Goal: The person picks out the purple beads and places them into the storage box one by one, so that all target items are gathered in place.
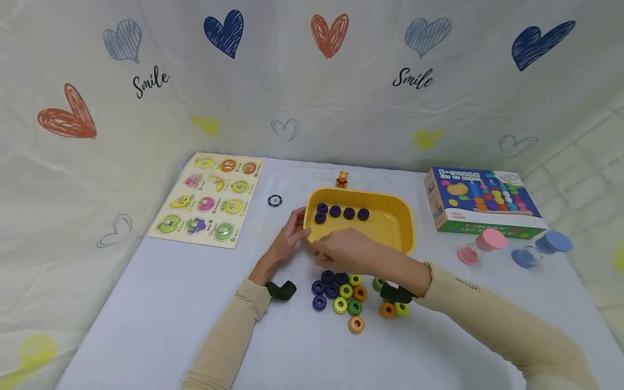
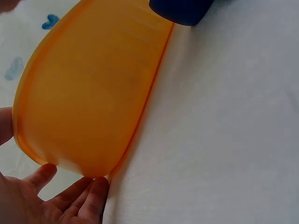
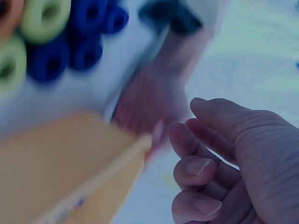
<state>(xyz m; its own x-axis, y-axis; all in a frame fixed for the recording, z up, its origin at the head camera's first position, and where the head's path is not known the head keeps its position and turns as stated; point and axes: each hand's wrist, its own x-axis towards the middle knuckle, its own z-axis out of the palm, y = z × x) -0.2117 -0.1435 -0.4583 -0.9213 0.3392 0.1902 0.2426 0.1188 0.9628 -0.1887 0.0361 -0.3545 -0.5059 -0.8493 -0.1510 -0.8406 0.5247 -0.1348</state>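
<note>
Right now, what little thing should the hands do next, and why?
I'd probably lower the right hand to a loose dark bead and pinch it: the hand looks empty, only dark beads show in the yellow tray, and more lie just outside while the left hand touches the tray's side.

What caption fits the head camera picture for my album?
Left hand holding the yellow tray, right hand over its near edge, purple rings inside.

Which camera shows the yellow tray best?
The head view: most of the yellow tray shows, with dark beads inside. The left wrist view shows its outer wall close up, cut off at the top; the right wrist view catches only a blurred part.
</note>
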